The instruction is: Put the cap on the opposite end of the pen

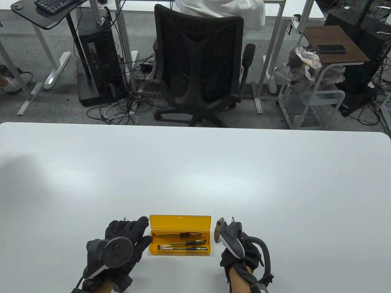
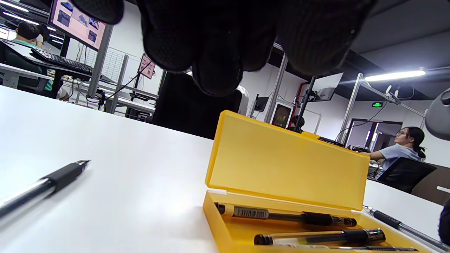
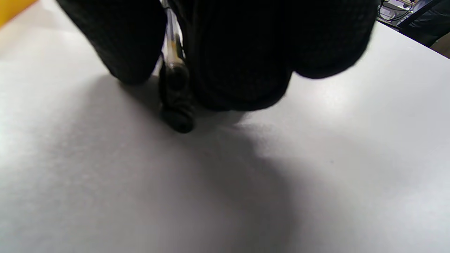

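An open yellow pen case [image 1: 180, 221] lies near the table's front edge and holds three pens [image 1: 183, 243]; it also shows in the left wrist view [image 2: 288, 165]. My left hand [image 1: 134, 233] lies spread just left of the case, holding nothing. An uncapped pen [image 2: 45, 186] lies on the table beside it; only its tip [image 1: 124, 218] shows past the fingers in the table view. My right hand [image 1: 229, 259] is right of the case with its fingers closed round another pen [image 3: 174, 80], whose dark end touches the table. That pen's tip [image 1: 232, 217] points away from me.
The white table [image 1: 195, 171] stretches wide beyond the case. A black office chair [image 1: 198, 67] stands behind its far edge, with desks, cables and a small cart further back.
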The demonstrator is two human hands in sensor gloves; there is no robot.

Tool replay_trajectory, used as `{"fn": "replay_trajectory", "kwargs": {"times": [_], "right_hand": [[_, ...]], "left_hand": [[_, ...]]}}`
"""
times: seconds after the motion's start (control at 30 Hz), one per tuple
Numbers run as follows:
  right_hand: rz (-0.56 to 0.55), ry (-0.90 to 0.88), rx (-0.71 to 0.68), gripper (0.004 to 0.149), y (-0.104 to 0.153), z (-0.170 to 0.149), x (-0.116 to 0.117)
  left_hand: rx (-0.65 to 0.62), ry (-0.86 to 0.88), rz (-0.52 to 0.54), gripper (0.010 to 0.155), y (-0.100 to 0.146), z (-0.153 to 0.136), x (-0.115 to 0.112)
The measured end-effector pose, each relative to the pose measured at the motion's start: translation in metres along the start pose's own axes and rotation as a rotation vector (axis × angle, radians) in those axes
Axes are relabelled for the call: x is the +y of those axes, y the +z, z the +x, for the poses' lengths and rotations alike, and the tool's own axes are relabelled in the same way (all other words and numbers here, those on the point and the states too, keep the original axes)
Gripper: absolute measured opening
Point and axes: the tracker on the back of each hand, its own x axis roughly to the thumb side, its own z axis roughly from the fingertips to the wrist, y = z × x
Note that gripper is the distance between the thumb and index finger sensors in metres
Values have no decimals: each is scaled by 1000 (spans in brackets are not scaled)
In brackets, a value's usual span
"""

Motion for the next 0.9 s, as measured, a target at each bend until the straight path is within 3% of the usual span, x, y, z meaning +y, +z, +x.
{"fn": "replay_trajectory", "kwargs": {"times": [0.43,0.57,0.73,0.77,0.8,0.83,0.9], "right_hand": [[32,-48,4,71,0,-3,-3],[-196,-83,-27,66,12,-2,-24],[-369,-266,-317,51,41,15,-51],[-353,-269,-417,51,45,21,-55],[-272,-238,-578,51,50,34,-57],[-205,-194,-648,50,51,46,-57],[-178,-113,-633,50,49,62,-55]], "left_hand": [[6,-90,-66,63,-9,14,-15],[2,-216,-144,66,-17,22,-36],[-5,-382,-221,67,-23,27,-55],[-6,-390,-237,68,-23,27,-57],[-2,-392,-268,68,-24,25,-61],[4,-394,-283,69,-24,24,-62],[15,-399,-311,70,-24,21,-64]]}}
